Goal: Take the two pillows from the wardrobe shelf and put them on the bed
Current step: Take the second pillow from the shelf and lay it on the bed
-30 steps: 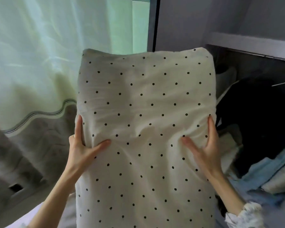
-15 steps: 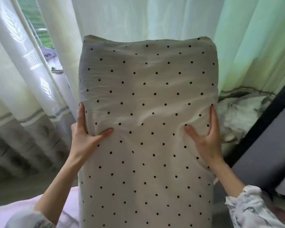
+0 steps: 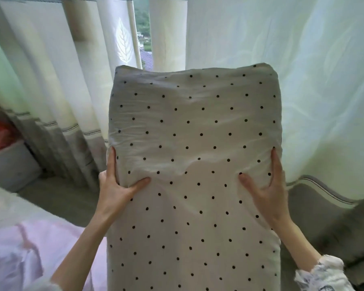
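Both grips clamp dotted pillow [image 3: 193, 164]: left hand [image 3: 116, 190], right hand [image 3: 269, 192], thumbs in front.

Cream cotton pillow w/ small black polka dots [image 3: 194, 143] was up off everything, long side running vertical, far short end at the top and the near end running out the bottom of the view. Fabric was a bit wrinkled across the middle, dented in at both side edges approx halfway up. Only this 1 pillow was in view, front & centre.
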Motion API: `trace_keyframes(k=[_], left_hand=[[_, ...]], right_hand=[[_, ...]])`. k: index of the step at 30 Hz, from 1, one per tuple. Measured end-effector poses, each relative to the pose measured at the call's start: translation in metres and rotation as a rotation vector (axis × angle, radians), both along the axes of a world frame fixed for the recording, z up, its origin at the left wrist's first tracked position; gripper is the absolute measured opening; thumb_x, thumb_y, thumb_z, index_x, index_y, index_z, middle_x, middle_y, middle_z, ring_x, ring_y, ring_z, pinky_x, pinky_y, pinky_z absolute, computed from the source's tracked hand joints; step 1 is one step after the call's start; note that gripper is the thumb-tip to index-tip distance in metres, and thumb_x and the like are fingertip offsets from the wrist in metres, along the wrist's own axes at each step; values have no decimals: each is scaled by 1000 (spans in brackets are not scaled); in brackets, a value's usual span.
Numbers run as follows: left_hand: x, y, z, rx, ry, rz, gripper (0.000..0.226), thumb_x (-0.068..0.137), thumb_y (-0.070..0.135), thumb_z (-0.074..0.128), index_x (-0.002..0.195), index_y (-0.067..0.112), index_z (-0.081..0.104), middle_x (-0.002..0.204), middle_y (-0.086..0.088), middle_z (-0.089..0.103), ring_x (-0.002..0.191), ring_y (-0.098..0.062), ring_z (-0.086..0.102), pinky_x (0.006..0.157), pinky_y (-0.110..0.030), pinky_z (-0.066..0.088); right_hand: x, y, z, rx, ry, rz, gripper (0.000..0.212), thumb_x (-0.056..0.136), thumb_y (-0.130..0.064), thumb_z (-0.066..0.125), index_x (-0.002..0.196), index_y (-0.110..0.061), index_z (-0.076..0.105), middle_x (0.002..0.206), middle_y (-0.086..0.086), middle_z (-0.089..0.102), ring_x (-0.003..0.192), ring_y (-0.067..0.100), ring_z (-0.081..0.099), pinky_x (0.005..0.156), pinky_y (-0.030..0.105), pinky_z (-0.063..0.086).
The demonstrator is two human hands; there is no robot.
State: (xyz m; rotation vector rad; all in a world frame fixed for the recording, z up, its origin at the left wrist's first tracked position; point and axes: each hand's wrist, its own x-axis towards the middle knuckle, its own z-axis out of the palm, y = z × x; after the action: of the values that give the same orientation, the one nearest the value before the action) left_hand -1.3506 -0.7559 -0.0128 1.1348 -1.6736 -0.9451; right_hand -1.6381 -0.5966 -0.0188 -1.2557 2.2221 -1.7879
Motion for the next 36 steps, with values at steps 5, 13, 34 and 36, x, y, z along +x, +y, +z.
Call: trace_keyframes(k=[5,13,34,36], left_hand=[[-7,-28,-7,23,20,159,118,48,53,82,132,66,1,124,6,28,112,-15,35,103,-46,33],[0,-109,-33,12,70,399,120,48,52,86,136,61,5,137,7,28,127,-10,28,106,-39,32],[122,-287,-31,-5,28,1101,118,46,56,80,141,52,10,141,32,17,129,13,14,105,-20,15],[135,-310,-30,-2,26,1147,119,42,64,80,138,56,10,140,33,19,133,8,16,106,-23,18]], right_hand=[[-29,-75,1,14,20,156,97,62,-65,69,139,-50,12,122,-26,29,111,-18,26,100,33,29],[-38,-235,-9,49,43,410,98,60,-66,68,139,-52,12,123,-20,30,105,-12,31,92,28,30],[132,-630,-20,80,65,1123,95,67,-59,65,144,-38,13,139,-24,21,124,-19,14,101,16,16],[154,-666,-19,99,59,1169,93,68,-57,64,144,-38,14,138,-18,27,123,-13,20,101,19,19]])
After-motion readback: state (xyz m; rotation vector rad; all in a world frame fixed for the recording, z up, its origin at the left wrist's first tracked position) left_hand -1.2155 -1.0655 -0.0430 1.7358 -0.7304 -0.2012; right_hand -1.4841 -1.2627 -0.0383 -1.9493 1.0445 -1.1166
